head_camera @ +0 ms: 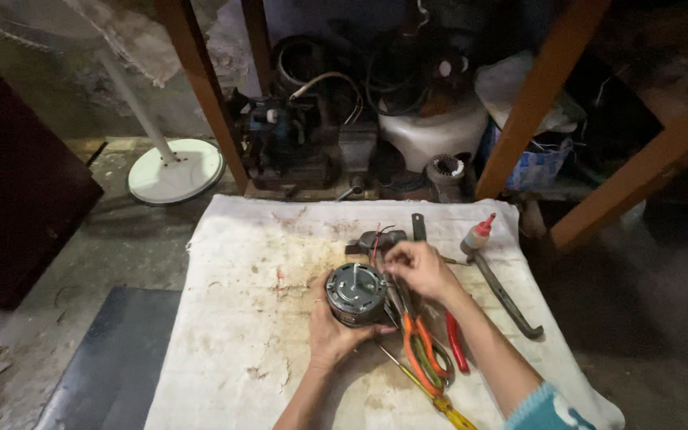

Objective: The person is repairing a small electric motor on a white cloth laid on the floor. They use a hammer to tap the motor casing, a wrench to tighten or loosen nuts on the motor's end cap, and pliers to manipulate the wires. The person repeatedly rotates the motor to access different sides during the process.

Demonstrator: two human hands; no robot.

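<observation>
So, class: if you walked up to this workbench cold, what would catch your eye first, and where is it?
First, the round grey motor at the middle of the stained white cloth, cupped by the left hand while the right hand works at the wires by its top edge. Next, the orange-handled pliers lying just right of it, and the small red-capped bottle near the cloth's far edge.

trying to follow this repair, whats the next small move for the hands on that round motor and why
Probably keep the left hand steadying the round grey motor on the stained white cloth while the right hand frees the thin wires at its top edge. The right fingertips already pinch there, and the orange-handled pliers lie beside it.
</observation>
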